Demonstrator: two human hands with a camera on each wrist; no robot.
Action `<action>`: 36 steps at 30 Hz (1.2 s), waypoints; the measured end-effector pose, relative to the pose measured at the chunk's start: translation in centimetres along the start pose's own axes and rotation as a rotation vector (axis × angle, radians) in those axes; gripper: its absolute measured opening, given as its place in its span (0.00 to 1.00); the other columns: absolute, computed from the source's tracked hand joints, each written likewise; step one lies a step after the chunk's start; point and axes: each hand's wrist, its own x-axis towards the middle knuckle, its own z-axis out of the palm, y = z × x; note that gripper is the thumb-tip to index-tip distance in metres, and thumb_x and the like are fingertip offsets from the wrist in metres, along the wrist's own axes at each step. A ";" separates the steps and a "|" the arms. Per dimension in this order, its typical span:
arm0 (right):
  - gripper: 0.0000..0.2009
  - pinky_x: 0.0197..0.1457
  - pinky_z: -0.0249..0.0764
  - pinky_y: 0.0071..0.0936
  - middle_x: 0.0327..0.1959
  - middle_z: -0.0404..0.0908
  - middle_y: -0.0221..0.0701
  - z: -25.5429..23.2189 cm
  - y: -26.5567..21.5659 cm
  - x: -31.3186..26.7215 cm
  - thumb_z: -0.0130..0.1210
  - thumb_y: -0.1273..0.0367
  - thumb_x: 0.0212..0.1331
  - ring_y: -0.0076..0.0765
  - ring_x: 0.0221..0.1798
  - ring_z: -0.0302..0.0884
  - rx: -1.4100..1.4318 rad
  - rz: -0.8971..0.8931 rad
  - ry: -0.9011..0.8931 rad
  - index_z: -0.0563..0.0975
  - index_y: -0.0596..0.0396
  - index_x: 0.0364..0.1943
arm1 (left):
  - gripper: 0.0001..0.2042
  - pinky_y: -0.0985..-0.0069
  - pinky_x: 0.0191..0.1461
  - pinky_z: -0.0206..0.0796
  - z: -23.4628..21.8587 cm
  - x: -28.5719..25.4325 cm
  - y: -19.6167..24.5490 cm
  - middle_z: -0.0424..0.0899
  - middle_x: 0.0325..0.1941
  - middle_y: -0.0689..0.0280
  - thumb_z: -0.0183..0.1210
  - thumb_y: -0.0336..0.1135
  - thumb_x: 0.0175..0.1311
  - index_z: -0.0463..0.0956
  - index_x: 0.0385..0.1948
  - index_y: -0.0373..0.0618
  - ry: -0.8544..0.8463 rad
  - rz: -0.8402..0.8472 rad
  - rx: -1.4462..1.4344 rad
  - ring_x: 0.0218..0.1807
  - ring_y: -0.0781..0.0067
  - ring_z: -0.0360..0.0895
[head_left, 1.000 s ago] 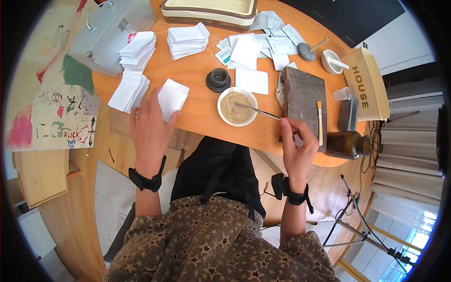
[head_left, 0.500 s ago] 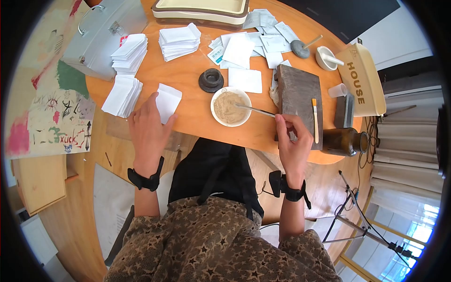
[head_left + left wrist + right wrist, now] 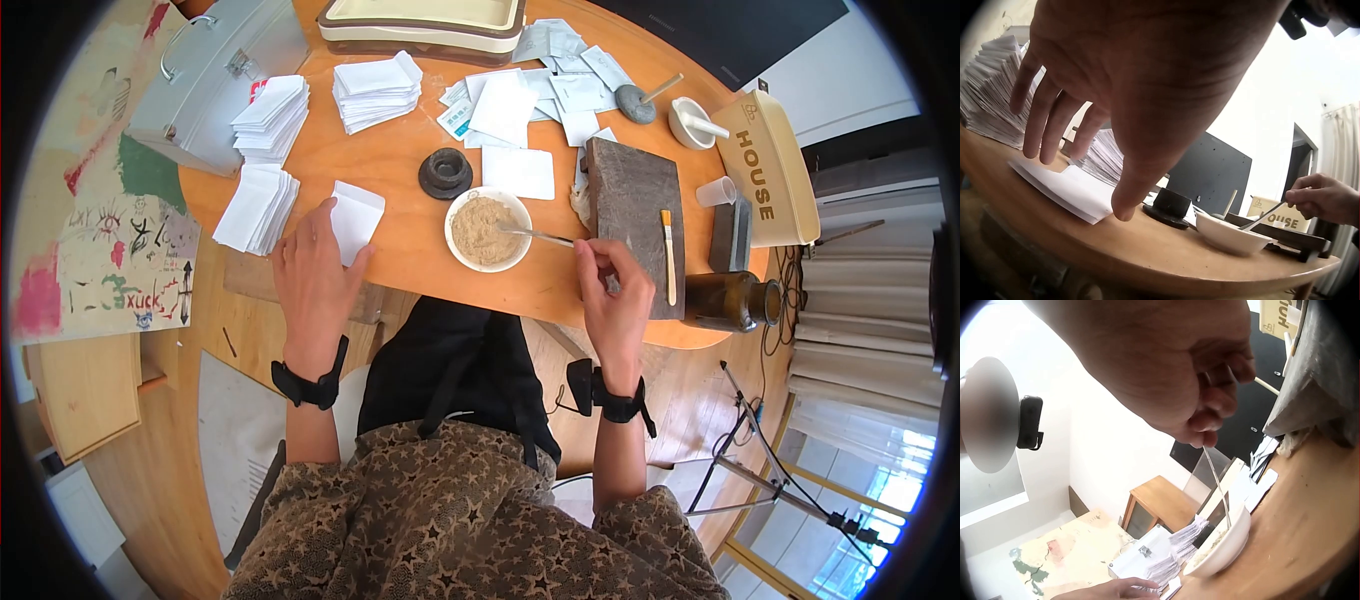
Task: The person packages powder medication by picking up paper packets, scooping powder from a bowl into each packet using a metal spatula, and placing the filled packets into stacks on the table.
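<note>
Here, thin utensil, pinched in right hand

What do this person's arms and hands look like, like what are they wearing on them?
The sleeves are short and brown, patterned with light and dark stars, leaving the forearms bare. Each wrist has a black strap: one above the left hand, and one above the right hand with a chunky black block on its inner side. No gloves or rings show.
</note>
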 end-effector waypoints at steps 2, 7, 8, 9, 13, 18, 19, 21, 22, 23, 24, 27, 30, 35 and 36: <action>0.05 0.25 0.64 0.26 0.21 0.78 0.35 0.2 0.2 0.0 0.64 0.72 0.65 0.27 0.21 0.67 0.011 -0.001 -0.001 0.81 0.61 0.35 | 0.34 0.57 0.66 0.62 -0.1 0.1 0.1 0.80 0.58 0.55 0.74 0.39 0.55 0.68 0.64 0.45 0.000 0.000 -0.003 0.61 0.54 0.77; 0.05 0.25 0.63 0.24 0.21 0.77 0.34 0.1 0.0 0.0 0.64 0.72 0.65 0.24 0.21 0.66 0.013 0.011 -0.005 0.81 0.61 0.35 | 0.34 0.56 0.68 0.61 -0.5 0.3 0.5 0.79 0.61 0.57 0.74 0.39 0.55 0.69 0.64 0.45 -0.008 -0.005 -0.016 0.63 0.54 0.75; 0.06 0.25 0.63 0.24 0.20 0.76 0.33 0.1 0.0 0.0 0.64 0.72 0.65 0.23 0.21 0.66 0.022 0.023 -0.003 0.81 0.61 0.35 | 0.34 0.56 0.69 0.61 -0.7 0.3 0.6 0.78 0.61 0.58 0.73 0.38 0.55 0.69 0.64 0.45 -0.005 0.000 -0.013 0.63 0.54 0.74; 0.06 0.25 0.63 0.24 0.20 0.76 0.33 0.0 0.0 -0.1 0.64 0.72 0.65 0.23 0.21 0.66 0.022 0.023 -0.002 0.81 0.61 0.35 | 0.33 0.56 0.69 0.61 -0.8 0.3 0.7 0.78 0.61 0.58 0.73 0.38 0.55 0.69 0.64 0.45 -0.001 0.005 -0.011 0.63 0.54 0.74; 0.06 0.24 0.61 0.23 0.20 0.76 0.32 -0.1 -0.1 0.0 0.64 0.72 0.65 0.21 0.22 0.65 0.045 0.048 -0.004 0.81 0.62 0.35 | 0.33 0.55 0.69 0.61 -1.0 0.8 0.8 0.78 0.61 0.58 0.73 0.38 0.56 0.69 0.64 0.45 0.041 0.068 -0.034 0.63 0.53 0.75; 0.06 0.24 0.61 0.22 0.20 0.75 0.31 -0.2 0.0 -0.2 0.64 0.72 0.65 0.20 0.22 0.64 0.041 0.039 -0.005 0.81 0.62 0.35 | 0.30 0.56 0.68 0.62 -2.4 3.1 1.4 0.79 0.59 0.57 0.72 0.37 0.56 0.70 0.62 0.45 0.095 0.162 -0.018 0.60 0.53 0.75; 0.06 0.25 0.61 0.22 0.20 0.75 0.31 -0.2 0.0 -0.2 0.64 0.72 0.66 0.20 0.22 0.64 0.044 0.047 -0.004 0.81 0.62 0.35 | 0.30 0.56 0.68 0.62 -3.0 4.0 1.6 0.79 0.59 0.57 0.72 0.37 0.56 0.70 0.62 0.45 0.097 0.161 -0.018 0.60 0.53 0.75; 0.06 0.25 0.61 0.22 0.20 0.75 0.31 -0.2 0.0 -0.3 0.64 0.72 0.66 0.20 0.22 0.64 0.048 0.052 -0.005 0.81 0.62 0.34 | 0.27 0.59 0.67 0.63 -4.7 6.2 2.1 0.81 0.55 0.56 0.71 0.38 0.56 0.73 0.59 0.45 0.210 0.254 0.014 0.58 0.53 0.77; 0.07 0.25 0.61 0.22 0.20 0.75 0.31 -0.3 0.1 -0.4 0.64 0.72 0.66 0.20 0.22 0.63 0.060 0.058 -0.002 0.81 0.62 0.34 | 0.27 0.59 0.67 0.63 -5.5 7.5 2.2 0.81 0.55 0.56 0.71 0.38 0.56 0.73 0.59 0.45 0.212 0.253 0.014 0.58 0.53 0.77; 0.07 0.25 0.61 0.21 0.20 0.75 0.31 -0.3 0.1 -0.4 0.63 0.72 0.66 0.19 0.23 0.63 0.072 0.064 0.002 0.81 0.62 0.34 | 0.26 0.58 0.64 0.65 -6.2 8.8 2.2 0.82 0.54 0.54 0.70 0.39 0.59 0.74 0.58 0.45 0.225 0.298 -0.012 0.57 0.50 0.77; 0.07 0.25 0.61 0.21 0.20 0.75 0.31 -0.3 0.0 -0.5 0.63 0.72 0.66 0.19 0.23 0.63 0.073 0.062 0.004 0.81 0.62 0.34 | 0.24 0.57 0.62 0.66 -6.7 10.3 2.1 0.82 0.54 0.52 0.68 0.40 0.61 0.75 0.58 0.45 0.239 0.343 -0.038 0.55 0.47 0.77; 0.07 0.25 0.61 0.21 0.20 0.75 0.31 -0.5 -0.3 -0.6 0.63 0.72 0.66 0.19 0.23 0.63 0.081 0.066 0.013 0.80 0.63 0.34 | 0.25 0.59 0.62 0.68 -7.0 15.3 1.2 0.83 0.56 0.52 0.68 0.42 0.62 0.75 0.59 0.44 0.137 0.374 0.091 0.58 0.49 0.78; 0.07 0.25 0.61 0.21 0.20 0.75 0.30 -0.7 -0.6 -0.8 0.63 0.72 0.66 0.19 0.23 0.63 0.085 0.066 0.017 0.80 0.63 0.34 | 0.29 0.63 0.63 0.69 -5.1 19.9 0.0 0.81 0.60 0.51 0.69 0.47 0.61 0.73 0.61 0.43 -0.097 0.322 -0.094 0.62 0.51 0.77; 0.07 0.26 0.62 0.21 0.20 0.75 0.30 -1.2 -0.8 -1.1 0.63 0.72 0.66 0.19 0.23 0.63 0.069 0.092 0.032 0.81 0.63 0.34 | 0.35 0.67 0.65 0.68 -2.5 24.1 -0.8 0.80 0.63 0.50 0.72 0.53 0.56 0.72 0.63 0.43 -0.392 0.232 -0.025 0.65 0.53 0.77; 0.07 0.26 0.62 0.21 0.20 0.75 0.30 -1.3 -0.8 -1.1 0.63 0.72 0.66 0.19 0.23 0.63 0.066 0.092 0.034 0.81 0.63 0.34 | 0.37 0.68 0.65 0.68 -2.5 24.2 -0.7 0.80 0.63 0.50 0.73 0.54 0.53 0.72 0.63 0.44 -0.416 0.227 -0.008 0.64 0.53 0.77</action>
